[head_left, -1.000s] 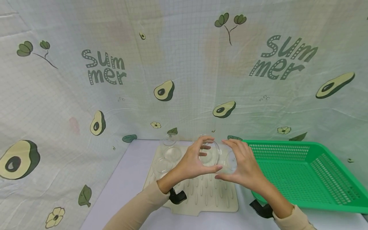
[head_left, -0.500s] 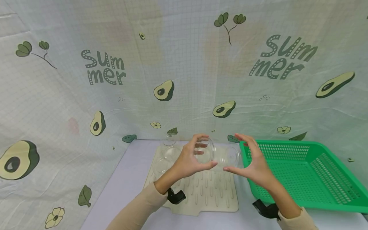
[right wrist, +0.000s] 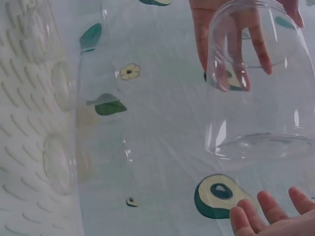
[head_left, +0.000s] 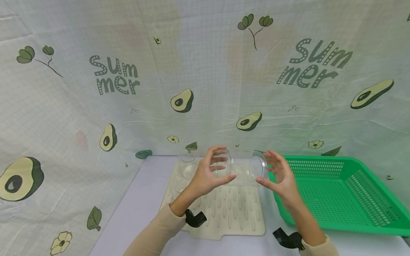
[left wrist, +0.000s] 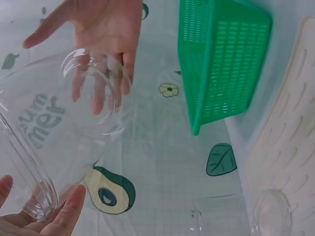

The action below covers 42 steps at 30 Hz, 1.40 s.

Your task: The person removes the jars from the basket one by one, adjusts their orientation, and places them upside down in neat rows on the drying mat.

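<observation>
A clear, see-through jar (head_left: 245, 172) is held on its side above the mat. My left hand (head_left: 208, 172) grips it around the rimmed end, with thumb and fingers on opposite sides. To the right, my right hand (head_left: 282, 176) is spread around the jar's base end, its thumb and fingers wide apart. In the right wrist view the right fingertips (right wrist: 263, 211) stand apart from the base of the jar (right wrist: 261, 113). Through the clear wall in the left wrist view, the right hand (left wrist: 106, 37) shows behind the base.
Several clear jars (head_left: 187, 156) stand at the left part of a beige ridged drying mat (head_left: 229, 220). A green perforated basket (head_left: 320, 225) sits on the right of the white table. An avocado-print cloth (head_left: 208, 71) hangs behind.
The jar has turned from facing me more to sideways, its base now pointing right. My left hand has shifted slightly left. My right hand has moved right, away from the left.
</observation>
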{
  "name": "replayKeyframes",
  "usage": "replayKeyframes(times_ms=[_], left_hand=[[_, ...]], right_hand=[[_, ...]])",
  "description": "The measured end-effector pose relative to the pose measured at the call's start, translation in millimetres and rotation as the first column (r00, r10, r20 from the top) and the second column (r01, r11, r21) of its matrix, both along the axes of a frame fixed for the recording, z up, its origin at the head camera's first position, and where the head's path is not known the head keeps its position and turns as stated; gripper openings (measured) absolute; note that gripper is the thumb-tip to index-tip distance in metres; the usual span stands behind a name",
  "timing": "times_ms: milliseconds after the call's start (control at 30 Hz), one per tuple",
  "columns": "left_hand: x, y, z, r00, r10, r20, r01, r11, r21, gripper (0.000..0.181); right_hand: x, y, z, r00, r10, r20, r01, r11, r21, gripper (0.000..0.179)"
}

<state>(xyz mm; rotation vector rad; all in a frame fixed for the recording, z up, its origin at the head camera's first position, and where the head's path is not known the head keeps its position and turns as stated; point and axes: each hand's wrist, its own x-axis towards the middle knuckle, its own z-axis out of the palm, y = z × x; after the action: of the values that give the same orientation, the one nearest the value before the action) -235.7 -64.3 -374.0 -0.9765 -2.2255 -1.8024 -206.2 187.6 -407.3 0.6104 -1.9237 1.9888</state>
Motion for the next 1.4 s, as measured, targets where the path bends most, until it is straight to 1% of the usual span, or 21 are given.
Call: replayKeyframes(times_ms=[100,200,267,333,433,533,567,667,767,867,933,967,1000,1100,1167,1233,1400], left_hand=[[-0.8,-1.6,-1.5,1.000,-0.016,0.003,0.016,0.999,0.037,0.078],[-0.8,-3.1,-2.5,1.000,-0.017,0.010,0.016,0.998,0.066,0.076],[-0.7,-3.3,-2.0,1.000,-0.013,0.016,0.012,0.997,0.082,0.074],[-1.0,-2.9,-2.4,1.000,-0.012,0.017,0.011,0.995,0.099,0.073],[-1.8,-1.9,-3.3,1.000,-0.018,0.013,0.017,0.992,0.126,0.075],[-2.7,-0.6,-4.2,1.000,-0.030,0.007,0.028,0.988,0.149,0.081],[-3.0,-0.1,-4.5,1.000,-0.031,0.003,0.030,0.988,0.154,0.082],[-3.3,1.9,-5.2,0.999,-0.042,0.000,0.041,0.983,0.179,0.082],[-3.2,4.4,-6.1,0.998,-0.064,0.001,0.062,0.974,0.218,0.080],[-3.1,6.7,-7.7,0.997,-0.078,0.000,0.075,0.964,0.255,0.080],[-3.1,7.7,-9.4,0.996,-0.085,0.001,0.081,0.956,0.282,0.082],[-3.3,8.1,-10.7,0.996,-0.092,0.003,0.087,0.950,0.299,0.083],[-3.5,8.4,-11.9,0.995,-0.102,0.006,0.095,0.942,0.320,0.085],[-4.0,9.0,-16.3,0.990,-0.143,0.012,0.127,0.914,0.386,0.088],[-4.3,9.1,-19.2,0.985,-0.171,0.020,0.146,0.893,0.425,0.089],[-4.5,8.9,-21.9,0.981,-0.191,0.028,0.158,0.876,0.456,0.086],[-5.1,7.2,-28.1,0.971,-0.233,0.063,0.167,0.839,0.519,0.078]], right_hand=[[1.4,-5,-3.0,0.996,0.056,0.064,-0.049,0.992,-0.112,0.079],[2.6,-10,-6.6,0.987,0.114,0.108,-0.089,0.973,-0.214,0.077],[2.6,-13,-9.8,0.980,0.157,0.122,-0.117,0.950,-0.289,0.077],[1.9,-17,-13.6,0.975,0.193,0.114,-0.141,0.924,-0.356,0.078],[-0.6,-23,-19.3,0.963,0.264,0.060,-0.208,0.863,-0.461,0.083],[-2.5,-28,-23.9,0.946,0.325,-0.007,-0.282,0.810,-0.515,0.089],[-3.1,-30,-25.2,0.940,0.341,-0.025,-0.303,0.798,-0.521,0.092],[-3.8,-36,-27.8,0.925,0.374,-0.060,-0.349,0.780,-0.520,0.092],[-3.6,-41,-29.3,0.906,0.415,-0.079,-0.391,0.753,-0.529,0.086],[-2.6,-47,-30.1,0.894,0.440,-0.086,-0.411,0.727,-0.550,0.079],[-2.1,-49,-30.1,0.891,0.446,-0.085,-0.410,0.712,-0.570,0.077],[-1.8,-51,-29.8,0.895,0.439,-0.081,-0.402,0.712,-0.576,0.078],[-1.8,-52,-29.4,0.897,0.436,-0.076,-0.393,0.707,-0.588,0.078],[-1.4,-56,-27.2,0.901,0.429,-0.066,-0.376,0.694,-0.614,0.079],[-0.9,-58,-25.3,0.904,0.423,-0.062,-0.367,0.693,-0.621,0.078],[-0.3,-60,-23.7,0.901,0.428,-0.068,-0.372,0.684,-0.628,0.079],[1.8,-64,-18.2,0.907,0.417,-0.053,-0.357,0.698,-0.620,0.083]])
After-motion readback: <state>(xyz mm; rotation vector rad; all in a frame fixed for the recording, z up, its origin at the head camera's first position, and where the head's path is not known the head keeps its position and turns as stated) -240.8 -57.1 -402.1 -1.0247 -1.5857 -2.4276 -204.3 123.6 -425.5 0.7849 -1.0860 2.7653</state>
